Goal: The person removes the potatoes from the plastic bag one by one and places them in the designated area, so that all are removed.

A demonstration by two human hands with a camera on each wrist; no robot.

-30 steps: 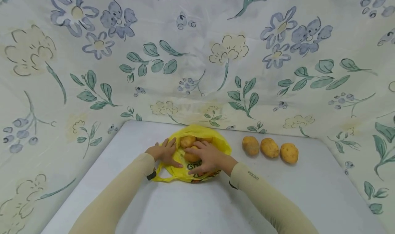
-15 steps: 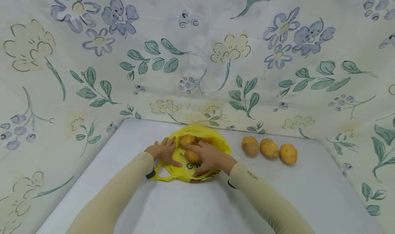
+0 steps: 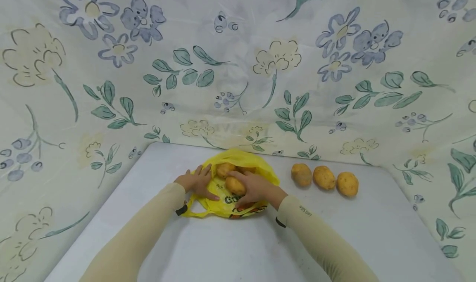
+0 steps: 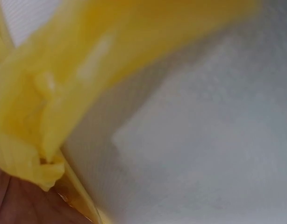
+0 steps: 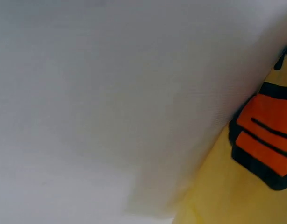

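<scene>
A yellow plastic bag (image 3: 219,207) lies on its side with its mouth facing the person, dark and red print on it. Inside are several potatoes, one potato (image 3: 225,169) at the back left. The right hand (image 3: 256,189) reaches into the mouth and grips a potato (image 3: 235,186), fingers over its far side and thumb nearer the front. The left hand (image 3: 197,184) rests on the bag's left rim with fingers and thumb spread. Folds of the yellow bag (image 4: 78,84) lie against the left palm in the left wrist view. The right wrist view shows only the bag's printed side (image 5: 269,135).
Three potatoes stand in a row right of the bag: a left potato (image 3: 301,175), a middle potato (image 3: 324,178) and a right potato (image 3: 347,184). The white table (image 3: 223,253) ends at a flower-patterned cloth wall (image 3: 238,88) behind and at both sides.
The right hand's fingers have closed round the front potato and drawn it slightly right and up within the bag's mouth. The left hand stays in place on the rim.
</scene>
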